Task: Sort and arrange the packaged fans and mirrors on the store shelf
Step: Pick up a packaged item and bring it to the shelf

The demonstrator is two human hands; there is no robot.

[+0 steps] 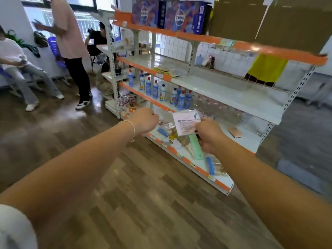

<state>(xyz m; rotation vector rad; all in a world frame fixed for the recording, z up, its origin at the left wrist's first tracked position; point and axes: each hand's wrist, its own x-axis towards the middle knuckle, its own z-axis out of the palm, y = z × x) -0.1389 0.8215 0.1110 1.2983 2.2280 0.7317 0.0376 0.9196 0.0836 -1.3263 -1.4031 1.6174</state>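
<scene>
The right hand (209,135) is closed around a packaged item (187,124), fingers pinching the lower edge of its white printed card, with a pale green handle (196,147) hanging down below the fist; whether this is a fan or a mirror cannot be told. The package is held in the air just in front of the lowest shelf (222,184), tilted a little to the left. The left hand (145,121) reaches forward at about the same height, fingers curled inward in a loose fist; whether it grips anything cannot be told. A thin pale bracelet (132,128) circles its wrist. The two hands are apart, with the package between them.

Behind and below the hands, the lowest shelf carries a loose scatter of clear-wrapped packages (167,129), among them a blue-handled one (210,166) lying near the front edge to the right. A small pinkish block (235,132) sits further back on the same shelf. One level up stand rows of white and blue bottles (181,99) with red caps. The shelf above that is mostly bare, apart from some flat yellowish packets (166,71). Patterned blue boxes (172,14) stand on top, and a yellow-green cloth (267,68) hangs behind the wire backing at the right. Other people (71,42) stand and sit on the wooden floor (143,203) to the left
</scene>
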